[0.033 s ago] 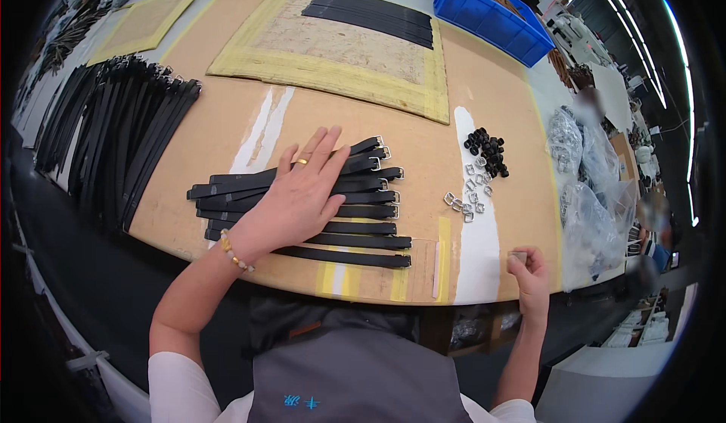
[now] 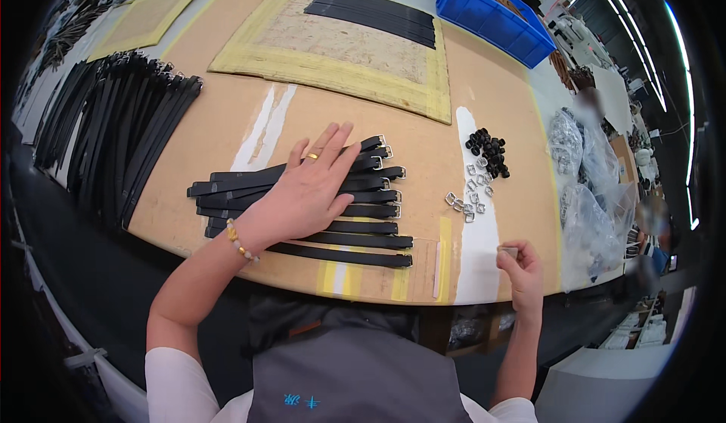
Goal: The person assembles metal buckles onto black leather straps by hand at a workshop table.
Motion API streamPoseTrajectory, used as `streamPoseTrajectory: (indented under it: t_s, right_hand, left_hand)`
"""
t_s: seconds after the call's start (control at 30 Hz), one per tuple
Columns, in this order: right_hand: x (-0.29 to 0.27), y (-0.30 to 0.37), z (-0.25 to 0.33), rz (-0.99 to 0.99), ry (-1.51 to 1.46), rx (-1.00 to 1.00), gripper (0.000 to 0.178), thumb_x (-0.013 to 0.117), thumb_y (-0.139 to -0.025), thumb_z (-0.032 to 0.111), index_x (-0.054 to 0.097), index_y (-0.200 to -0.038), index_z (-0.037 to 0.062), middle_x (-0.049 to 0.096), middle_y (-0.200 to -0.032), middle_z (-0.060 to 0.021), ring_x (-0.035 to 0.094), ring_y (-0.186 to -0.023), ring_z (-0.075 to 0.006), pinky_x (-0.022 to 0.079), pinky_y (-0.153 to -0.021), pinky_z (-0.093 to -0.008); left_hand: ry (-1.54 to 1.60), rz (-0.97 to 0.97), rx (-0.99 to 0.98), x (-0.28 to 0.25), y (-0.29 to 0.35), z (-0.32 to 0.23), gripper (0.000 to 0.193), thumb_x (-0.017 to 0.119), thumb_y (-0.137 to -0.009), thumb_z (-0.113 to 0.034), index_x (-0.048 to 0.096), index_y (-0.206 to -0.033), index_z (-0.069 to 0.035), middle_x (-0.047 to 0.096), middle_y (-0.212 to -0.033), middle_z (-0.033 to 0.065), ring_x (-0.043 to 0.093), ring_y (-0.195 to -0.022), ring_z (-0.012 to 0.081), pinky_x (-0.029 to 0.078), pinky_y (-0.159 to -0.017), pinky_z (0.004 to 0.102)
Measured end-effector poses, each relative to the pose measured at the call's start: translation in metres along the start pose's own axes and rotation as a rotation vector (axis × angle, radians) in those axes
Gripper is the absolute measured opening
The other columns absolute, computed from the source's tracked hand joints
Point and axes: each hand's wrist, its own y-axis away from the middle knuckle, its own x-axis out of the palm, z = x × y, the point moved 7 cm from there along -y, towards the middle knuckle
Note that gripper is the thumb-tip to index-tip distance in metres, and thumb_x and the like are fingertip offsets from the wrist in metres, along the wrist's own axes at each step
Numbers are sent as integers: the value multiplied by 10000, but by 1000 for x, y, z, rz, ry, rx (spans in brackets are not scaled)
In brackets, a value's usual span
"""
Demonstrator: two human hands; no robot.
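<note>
Straps (image 2: pixel 370 240) lay left of centre in the frame, long axes running roughly left to right, buckles (image 2: pixel 397 197) toward my right hand (image 2: pixel 525 278) at lower right, which pinched a small grey piece (image 2: pixel 510 253); my left hand (image 2: pixel 305 202), nearer, spread wide over them.

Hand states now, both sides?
Left hand: open, palm down over black buckled straps.
Right hand: closed, pinching a small grey piece; exact kind unclear.

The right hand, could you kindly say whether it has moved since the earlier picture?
Yes, the right hand has shifted slightly left, toward the white strip.
</note>
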Motion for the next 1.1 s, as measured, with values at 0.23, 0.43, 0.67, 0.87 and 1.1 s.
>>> streamPoseTrajectory:
  t_s: [0.23,0.43,0.67,0.87,1.1]
  right_hand:
    - [174,-36,52,320,157,-262,208,747,-959,31,726,-1163,2,715,-1001,-40,667,-922,-72,537,-779,-242]
    - [211,-32,41,449,180,-39,250,736,-971,26,693,-1216,-8,725,-1068,-48,668,-927,-72,545,-801,-221]
    - [213,-43,40,316,124,-76,260,753,-956,27,633,-1182,-22,705,-1012,-42,649,-926,-76,539,-793,-223]
    - [223,-42,55,298,234,-204,201,784,-941,63,614,-1022,-9,704,-920,-32,637,-801,-64,530,-711,-216]
    - [257,-46,78,315,491,-349,191,744,-959,47,567,-906,1,684,-754,-30,623,-633,-55,512,-572,-215]
  left_hand:
    - [86,44,54,34,-18,15,821,650,-990,-352,256,-1610,15,188,-1709,216,187,-1596,353,193,-1258,554]
    - [53,-83,67,21,-18,20,829,685,-968,-314,271,-1598,30,212,-1701,215,198,-1595,351,199,-1253,552]
    - [172,-103,148,15,-14,18,806,723,-910,-205,321,-1566,34,217,-1690,243,210,-1590,366,198,-1254,549]
    - [250,-112,50,22,-16,24,785,734,-863,-136,361,-1529,48,240,-1669,261,211,-1585,388,205,-1258,544]
    - [327,-147,-16,28,-18,25,762,759,-814,-97,421,-1478,64,263,-1645,281,222,-1574,417,218,-1257,543]
